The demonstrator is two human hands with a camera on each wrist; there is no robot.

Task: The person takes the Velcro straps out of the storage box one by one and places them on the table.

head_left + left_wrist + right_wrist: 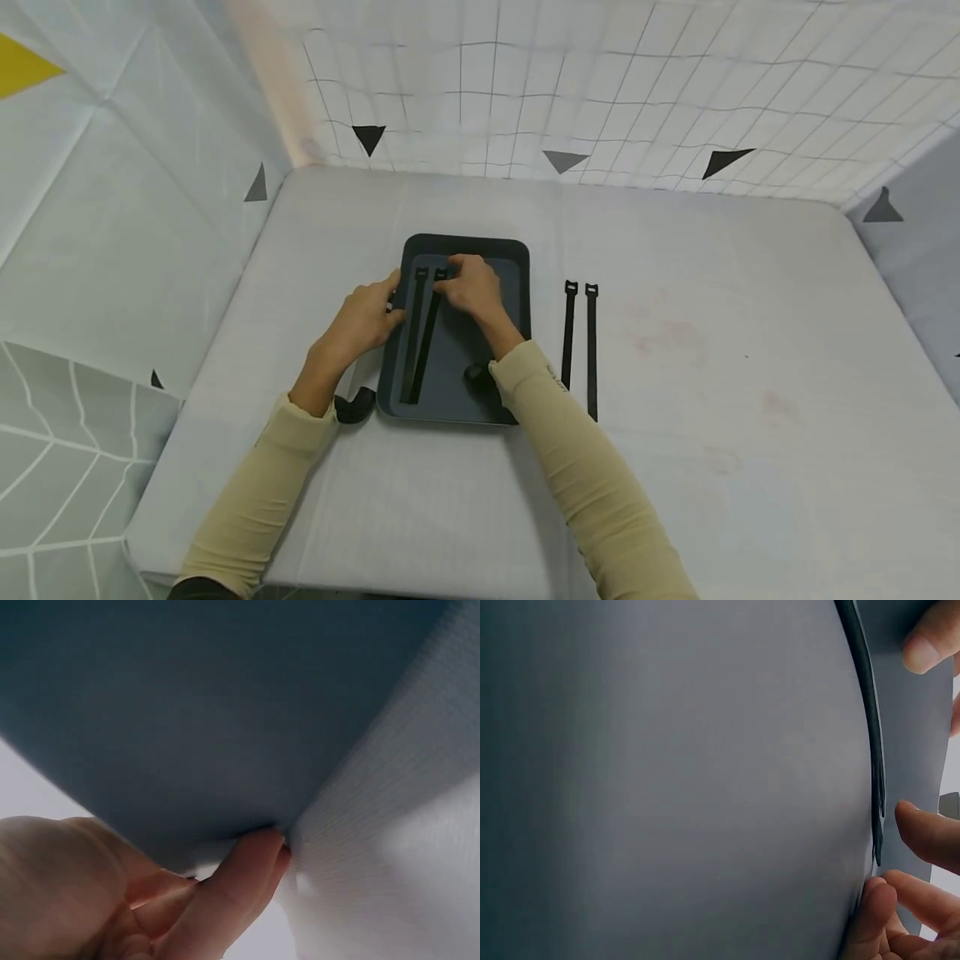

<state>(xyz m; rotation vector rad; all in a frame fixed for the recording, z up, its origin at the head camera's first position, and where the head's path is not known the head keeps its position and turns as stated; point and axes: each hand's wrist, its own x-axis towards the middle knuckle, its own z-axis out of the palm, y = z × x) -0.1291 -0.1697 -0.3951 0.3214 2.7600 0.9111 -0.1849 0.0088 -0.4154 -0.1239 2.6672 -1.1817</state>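
White-covered desk (712, 350), patterned sheet (525, 92) hanging behind it. Dark grey tray (453, 371) on the desk, long side running away from the person. Two sleeved forearms reach in.

Left hand (362, 318) at the tray's left side, grasping the wall: thumb over the rim, fingers outside. Right hand (474, 287) above the tray floor, thumb and finger at the slotted head of a strap; can't tell whether it grips the strap or only touches it.

Black straps, four visible. In the tray: left strap (414, 342) and the strap by the right hand (428, 342), both along the left half, tails almost together, slotted heads slightly apart. On the desk, just right of the tray: inner strap (568, 337) and outer strap (592, 354), side by side, lower ends at the right forearm.

Step in hand looks like adjusting the strap by the right hand. Best done: left hand keeps the tray steady, right fingertips work just the slotted head, turning it gently so the strap lies flat. Careful not to drag the left strap; sleeve could catch the desk pair.
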